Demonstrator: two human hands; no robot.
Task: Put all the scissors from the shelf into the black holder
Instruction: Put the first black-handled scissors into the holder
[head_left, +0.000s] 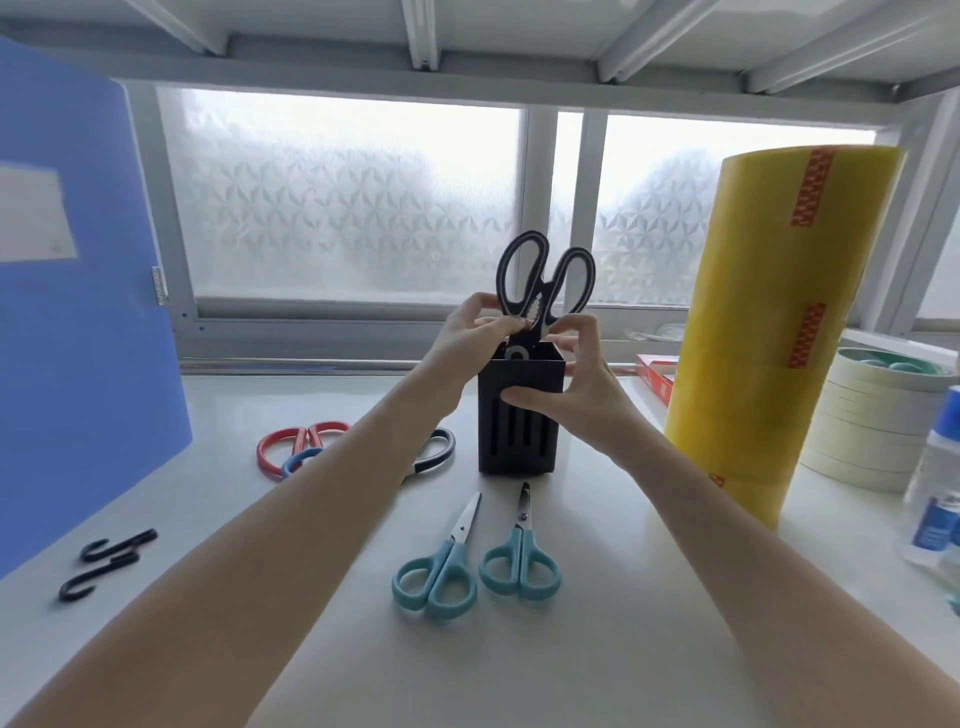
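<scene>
The black holder (521, 447) stands upright mid-shelf. Black kitchen scissors (540, 278) stick out of its top, handles up, blades down inside. My left hand (475, 332) pinches them just below the handles. My right hand (574, 382) wraps the holder's right side, thumb across its front, fingers touching the scissors. Two teal scissors (436, 574) (519, 564) lie in front of the holder, tips pointing at it. Left of it lie red-handled scissors (298, 441), blue-handled scissors (298, 460) and black-and-white ones (436, 452), partly hidden by my left forearm.
A blue folder (78, 312) stands at the left. Two black hooks (104, 564) lie in front of it. A tall yellow film roll (774, 332), stacked tape rolls (862, 431), a bottle (935, 499) and a red box (657, 371) crowd the right. A frosted window is behind.
</scene>
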